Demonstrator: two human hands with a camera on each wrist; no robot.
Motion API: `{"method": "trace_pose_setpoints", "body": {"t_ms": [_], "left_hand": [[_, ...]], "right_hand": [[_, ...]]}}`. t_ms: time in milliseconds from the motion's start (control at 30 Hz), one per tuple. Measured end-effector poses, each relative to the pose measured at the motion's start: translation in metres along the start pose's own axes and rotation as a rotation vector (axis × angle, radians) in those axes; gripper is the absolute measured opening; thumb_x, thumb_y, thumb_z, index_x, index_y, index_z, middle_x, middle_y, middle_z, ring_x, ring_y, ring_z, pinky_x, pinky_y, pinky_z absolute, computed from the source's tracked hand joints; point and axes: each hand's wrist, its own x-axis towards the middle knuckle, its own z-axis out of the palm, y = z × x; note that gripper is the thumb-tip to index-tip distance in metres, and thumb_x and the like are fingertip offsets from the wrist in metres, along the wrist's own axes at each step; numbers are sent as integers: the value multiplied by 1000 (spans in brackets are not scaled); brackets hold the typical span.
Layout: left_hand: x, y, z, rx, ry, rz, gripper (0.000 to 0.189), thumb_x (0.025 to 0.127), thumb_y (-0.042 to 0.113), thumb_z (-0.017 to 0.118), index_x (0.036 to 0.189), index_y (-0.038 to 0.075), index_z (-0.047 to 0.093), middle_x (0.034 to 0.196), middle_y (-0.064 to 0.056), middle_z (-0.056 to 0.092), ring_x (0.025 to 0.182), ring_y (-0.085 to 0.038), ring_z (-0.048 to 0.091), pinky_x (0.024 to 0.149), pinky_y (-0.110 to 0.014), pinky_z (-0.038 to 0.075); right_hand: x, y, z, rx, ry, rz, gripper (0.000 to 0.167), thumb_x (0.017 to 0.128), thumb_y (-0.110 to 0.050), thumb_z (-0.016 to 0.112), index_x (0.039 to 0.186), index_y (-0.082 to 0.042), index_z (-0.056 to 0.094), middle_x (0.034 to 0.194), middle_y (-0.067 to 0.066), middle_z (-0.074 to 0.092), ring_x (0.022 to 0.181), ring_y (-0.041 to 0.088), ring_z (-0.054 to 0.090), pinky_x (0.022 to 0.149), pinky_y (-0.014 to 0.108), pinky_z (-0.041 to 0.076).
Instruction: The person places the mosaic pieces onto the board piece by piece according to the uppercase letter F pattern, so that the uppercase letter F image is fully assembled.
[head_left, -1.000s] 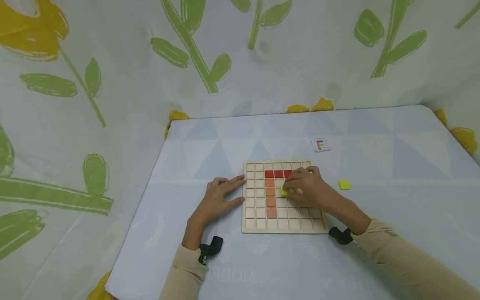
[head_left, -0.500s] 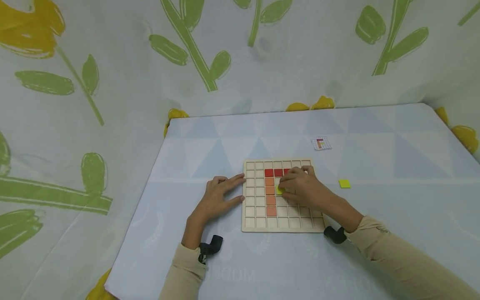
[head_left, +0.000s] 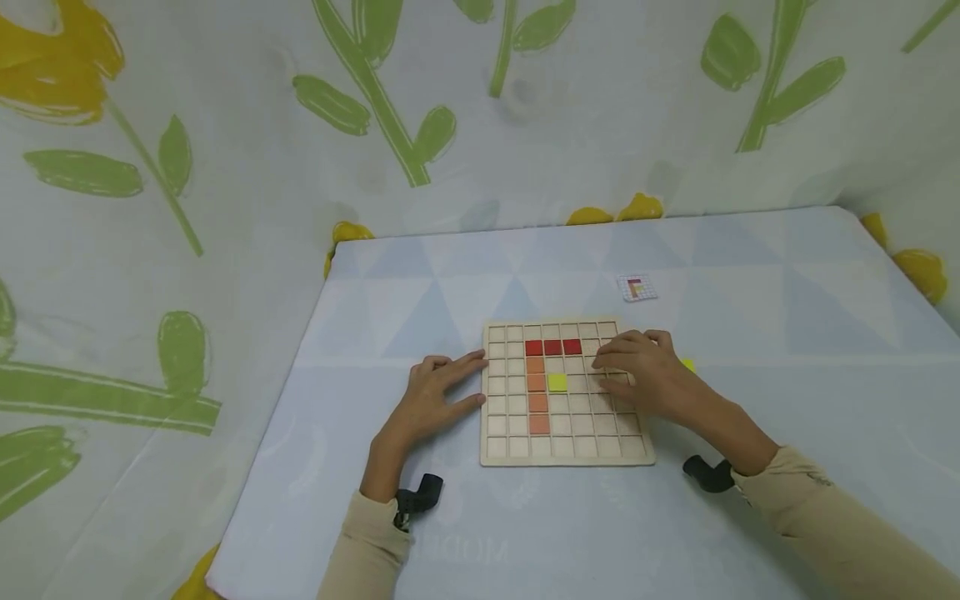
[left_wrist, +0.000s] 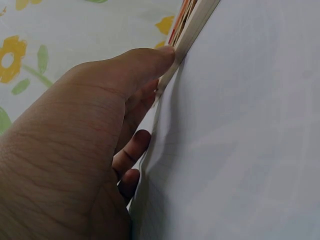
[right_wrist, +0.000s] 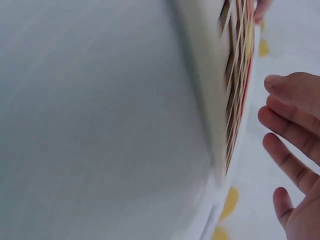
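Observation:
A wooden grid board [head_left: 517, 451] lies flat on the table. Three red tiles [head_left: 552, 347] form a row near its far side, and several orange tiles [head_left: 537, 383] run down a column under the leftmost red one. One yellow tile [head_left: 557, 382] sits in a cell right of that column. My left hand [head_left: 435, 398] touches the board's left edge with thumb and fingertips; the left wrist view shows the thumb against the side. Above the board's right part hovers my right hand [head_left: 648, 375], its fingers loosely spread and holding nothing, as the right wrist view [right_wrist: 295, 135] confirms.
A second yellow tile [head_left: 688, 365] lies on the table to the right, mostly hidden behind my right hand. Farther back is a small printed card [head_left: 637, 287] with a coloured grid pattern. A flower-patterned cloth [head_left: 247, 125] rises behind the table [head_left: 420, 292].
The right hand has let go of the yellow tile, which now lies in its cell beside the orange column, and has moved right. The left hand has stayed at the board's edge.

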Motion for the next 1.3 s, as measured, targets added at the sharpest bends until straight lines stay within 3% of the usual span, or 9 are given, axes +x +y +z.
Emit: {"method": "trace_pose_setpoints", "body": {"t_ms": [300, 667, 1000, 1300], "left_hand": [[0, 0, 1, 21, -2, -7, 57, 96, 46, 64, 149, 30, 51, 155, 17, 39, 126, -25, 40, 103, -50, 25], [-2, -2, 3, 8, 15, 4, 56, 95, 45, 66, 148, 30, 53, 154, 18, 40, 123, -24, 41, 101, -50, 26], [1, -2, 1, 9, 9, -1, 56, 96, 45, 65, 148, 31, 52, 154, 17, 40, 124, -24, 40, 102, -49, 25], [0, -1, 1, -7, -3, 3, 57, 96, 46, 65, 149, 29, 51, 155, 16, 40, 124, -24, 40, 102, -49, 24]], "right_hand": [[-35, 38, -21, -41, 10, 95, 23, 82, -8, 82, 104, -11, 76, 110, 7, 69, 112, 31, 54, 93, 64, 25], [-55, 62, -35, -94, -29, 193, 28, 80, -8, 82, 107, -7, 75, 112, 13, 69, 114, 37, 52, 90, 67, 24], [-60, 68, -36, -110, 39, 143, 25, 73, 0, 84, 95, -9, 75, 100, 12, 71, 104, 38, 56, 86, 68, 26], [-52, 58, -35, -44, 27, 126, 24, 77, -3, 83, 96, -14, 75, 103, 7, 70, 109, 36, 55, 91, 67, 25]]}}
